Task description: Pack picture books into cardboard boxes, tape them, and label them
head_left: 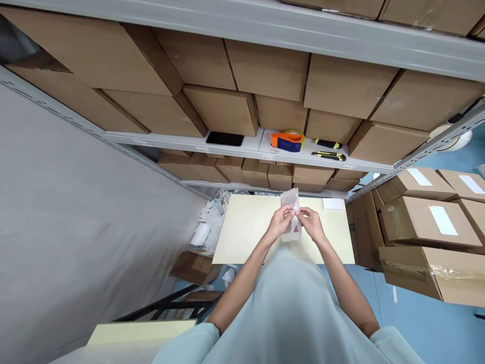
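Both hands meet over a pale yellow table and hold one small clear plastic packet with something reddish low inside it. My left hand pinches the packet's left side. My right hand grips its right side. The packet stands upright between the fingers, its top reaching above them. A white card lies on the table's far right corner, apart from both hands.
A metal shelf behind the table carries brown cartons, a black phone, an orange and blue tape dispenser and two yellow-black knives. Taped cartons stack at the right. White bags litter the floor at left.
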The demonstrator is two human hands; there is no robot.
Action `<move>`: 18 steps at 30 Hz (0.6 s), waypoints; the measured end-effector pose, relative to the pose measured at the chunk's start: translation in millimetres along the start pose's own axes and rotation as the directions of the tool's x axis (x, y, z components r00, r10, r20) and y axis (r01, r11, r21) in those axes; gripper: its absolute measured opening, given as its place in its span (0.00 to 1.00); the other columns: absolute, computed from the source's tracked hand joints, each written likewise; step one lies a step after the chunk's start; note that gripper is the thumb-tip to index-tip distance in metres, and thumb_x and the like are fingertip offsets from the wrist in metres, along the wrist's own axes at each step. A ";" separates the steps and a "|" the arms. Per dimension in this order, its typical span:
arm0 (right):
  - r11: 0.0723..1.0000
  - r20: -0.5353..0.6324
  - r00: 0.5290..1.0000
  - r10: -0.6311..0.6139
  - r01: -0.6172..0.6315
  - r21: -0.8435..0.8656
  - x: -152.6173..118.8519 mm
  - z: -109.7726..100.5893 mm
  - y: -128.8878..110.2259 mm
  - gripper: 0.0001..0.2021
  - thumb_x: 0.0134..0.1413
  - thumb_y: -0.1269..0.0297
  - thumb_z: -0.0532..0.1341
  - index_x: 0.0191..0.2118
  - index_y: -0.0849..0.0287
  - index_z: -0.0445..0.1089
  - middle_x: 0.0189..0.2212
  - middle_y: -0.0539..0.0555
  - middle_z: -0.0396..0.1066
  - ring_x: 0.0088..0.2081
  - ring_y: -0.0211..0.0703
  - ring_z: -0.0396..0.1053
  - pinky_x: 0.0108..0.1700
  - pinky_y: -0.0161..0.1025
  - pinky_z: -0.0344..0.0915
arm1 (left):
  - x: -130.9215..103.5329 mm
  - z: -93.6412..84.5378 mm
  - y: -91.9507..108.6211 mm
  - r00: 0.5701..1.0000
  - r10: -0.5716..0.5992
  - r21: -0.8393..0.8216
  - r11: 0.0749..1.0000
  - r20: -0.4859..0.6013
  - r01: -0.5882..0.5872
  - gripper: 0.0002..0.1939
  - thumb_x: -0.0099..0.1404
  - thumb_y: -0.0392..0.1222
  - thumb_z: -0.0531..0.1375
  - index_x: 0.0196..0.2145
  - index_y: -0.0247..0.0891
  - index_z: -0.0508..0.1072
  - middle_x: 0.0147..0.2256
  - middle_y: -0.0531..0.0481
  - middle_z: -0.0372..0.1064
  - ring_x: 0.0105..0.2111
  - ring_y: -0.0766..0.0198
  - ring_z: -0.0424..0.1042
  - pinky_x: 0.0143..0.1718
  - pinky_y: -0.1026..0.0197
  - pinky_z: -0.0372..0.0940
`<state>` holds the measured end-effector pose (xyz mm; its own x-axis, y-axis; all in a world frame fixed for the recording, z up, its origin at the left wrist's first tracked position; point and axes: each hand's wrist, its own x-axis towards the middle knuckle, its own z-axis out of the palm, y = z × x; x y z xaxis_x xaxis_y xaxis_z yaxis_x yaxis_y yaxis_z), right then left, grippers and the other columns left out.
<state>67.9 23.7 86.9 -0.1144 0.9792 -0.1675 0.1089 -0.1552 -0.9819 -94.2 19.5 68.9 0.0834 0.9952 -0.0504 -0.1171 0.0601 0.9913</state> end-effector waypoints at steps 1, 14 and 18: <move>1.000 0.000 1.000 0.027 -0.027 0.015 -0.8 -2.2 1.5 0.30 0.48 0.34 0.73 0.43 0.58 0.79 0.43 0.61 0.83 0.40 0.54 0.81 0.35 0.44 0.80 | -1.8 1.7 -0.3 1.000 -0.006 0.029 1.000 0.019 0.006 0.23 0.65 0.60 0.67 0.45 0.37 0.77 0.42 0.42 0.81 0.41 0.55 0.81 0.45 0.57 0.74; 0.979 -0.073 0.990 0.122 -0.108 0.170 -22.9 -27.6 6.9 0.24 0.41 0.42 0.76 0.34 0.56 0.73 0.32 0.52 0.78 0.30 0.40 0.72 0.29 0.36 0.73 | -36.2 -1.4 3.4 0.963 0.089 0.311 0.950 -0.253 -0.006 0.23 0.70 0.52 0.63 0.58 0.40 0.79 0.41 0.46 0.79 0.32 0.62 0.73 0.36 0.61 0.70; 0.980 -0.016 0.995 0.098 -0.093 0.175 -24.3 -41.7 0.5 0.23 0.46 0.42 0.74 0.36 0.55 0.73 0.34 0.52 0.79 0.33 0.41 0.73 0.32 0.36 0.74 | -42.3 -16.5 -0.3 0.973 -0.041 0.082 0.995 -0.228 0.061 0.24 0.63 0.58 0.70 0.48 0.37 0.82 0.46 0.40 0.81 0.38 0.58 0.78 0.43 0.56 0.74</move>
<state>111.9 5.3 94.2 -0.0878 0.9613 -0.2611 -0.0552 -0.2664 -0.9623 -114.0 -21.3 68.7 -0.1400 0.9832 -0.1171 -0.0299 0.1140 0.9930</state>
